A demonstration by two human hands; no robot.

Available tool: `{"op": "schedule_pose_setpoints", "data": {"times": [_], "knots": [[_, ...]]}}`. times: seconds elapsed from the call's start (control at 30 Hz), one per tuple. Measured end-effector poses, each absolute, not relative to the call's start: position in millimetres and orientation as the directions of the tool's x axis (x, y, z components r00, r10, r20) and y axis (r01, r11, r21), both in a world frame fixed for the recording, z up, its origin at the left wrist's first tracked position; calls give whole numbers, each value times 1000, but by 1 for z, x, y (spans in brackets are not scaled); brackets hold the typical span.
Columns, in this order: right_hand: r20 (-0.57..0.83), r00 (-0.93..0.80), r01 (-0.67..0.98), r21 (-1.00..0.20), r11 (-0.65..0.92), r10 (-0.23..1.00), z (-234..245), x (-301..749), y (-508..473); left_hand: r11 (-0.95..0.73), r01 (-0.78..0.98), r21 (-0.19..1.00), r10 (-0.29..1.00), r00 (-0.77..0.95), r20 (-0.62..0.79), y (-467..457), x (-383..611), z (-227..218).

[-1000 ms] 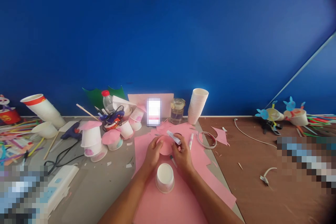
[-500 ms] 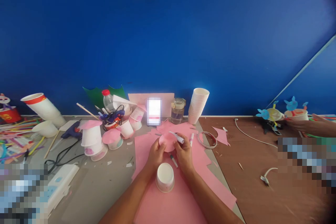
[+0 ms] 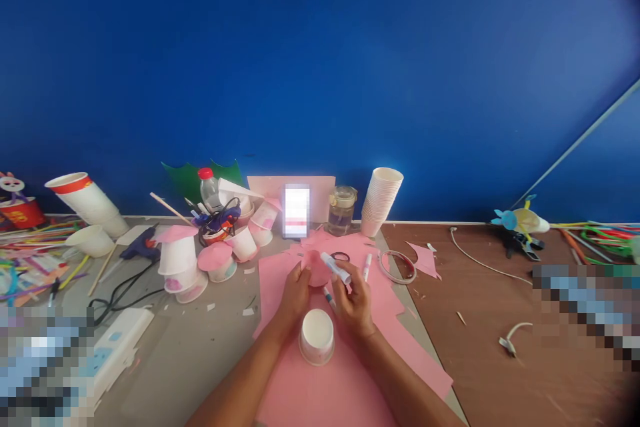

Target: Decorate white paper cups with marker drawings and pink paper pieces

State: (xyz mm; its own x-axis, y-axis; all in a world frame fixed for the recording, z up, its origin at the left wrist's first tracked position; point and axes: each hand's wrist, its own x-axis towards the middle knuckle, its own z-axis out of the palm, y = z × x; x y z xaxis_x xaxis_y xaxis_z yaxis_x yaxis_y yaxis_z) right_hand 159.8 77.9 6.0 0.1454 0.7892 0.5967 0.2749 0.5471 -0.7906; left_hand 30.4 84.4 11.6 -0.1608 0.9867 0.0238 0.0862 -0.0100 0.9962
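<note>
My left hand pinches the near left edge of a round pink paper piece. In my right hand is a white marker, gripped between thumb and fingers. Its end hangs over the right side of the paper piece. Below both hands, an upside-down white paper cup stands on pink paper sheets. A second marker, with a dark band, lies beside my right hand, and another white marker rests to its right. Behind the paper piece, dark scissor handles show.
Pink-topped cups and a glue gun crowd the left. Along the back are a lit phone, a glass jar and a leaning cup stack. Tape rolls and a cable lie right; a power strip sits front left.
My right hand has drawn slightly right and now holds the marker more upright; the paper piece has tilted and darkened. At far right, another person's hand and a decorated cup have left view.
</note>
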Motion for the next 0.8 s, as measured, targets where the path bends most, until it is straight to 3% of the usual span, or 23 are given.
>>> {"op": "schedule_pose_setpoints", "data": {"times": [0.1, 0.33, 0.6, 0.8], "knots": [[661, 81, 372, -715, 593, 746, 5, 160, 75, -1, 65, 998, 986, -167, 12, 85, 29, 12], [756, -5, 423, -592, 686, 655, 4, 158, 75, 12, 45, 999, 985, -170, -4, 88, 27, 5], [715, -89, 484, -577, 658, 693, 4, 157, 79, -43, 77, 996, 997, -56, 47, 85, 30, 15], [763, -35, 588, -507, 630, 646, -2, 162, 89, -67, 102, 992, 998, -15, 69, 85, 31, 12]]}}
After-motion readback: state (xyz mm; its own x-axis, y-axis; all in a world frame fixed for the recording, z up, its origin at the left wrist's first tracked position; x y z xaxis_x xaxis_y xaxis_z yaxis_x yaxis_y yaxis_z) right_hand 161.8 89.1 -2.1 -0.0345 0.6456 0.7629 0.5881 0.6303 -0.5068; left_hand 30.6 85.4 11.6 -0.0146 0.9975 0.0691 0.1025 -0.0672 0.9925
